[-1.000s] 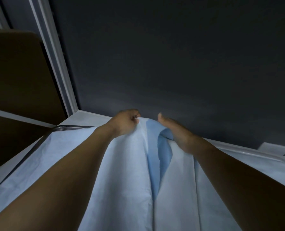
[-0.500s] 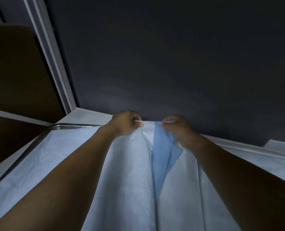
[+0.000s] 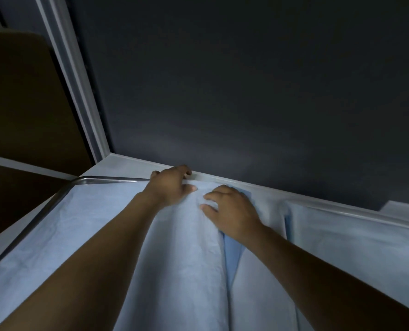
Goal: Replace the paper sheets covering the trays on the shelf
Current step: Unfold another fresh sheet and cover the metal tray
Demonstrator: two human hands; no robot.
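Since the pale blue paper sheet (image 3: 186,271) draped over the steel-rimmed tray (image 3: 98,180) on the white shelf (image 3: 117,166) looks light, limp and easily torn, take it at its far edge, where the right grip (image 3: 229,211) presses flat and open and the left grip (image 3: 172,187) curls round that edge.

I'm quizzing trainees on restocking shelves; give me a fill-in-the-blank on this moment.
The right hand lies ___ on the paper sheet. The tray's metal rim shows to the ___ of the left hand. A darker ___ fold shows near the right hand.
Missing: flat; left; blue.
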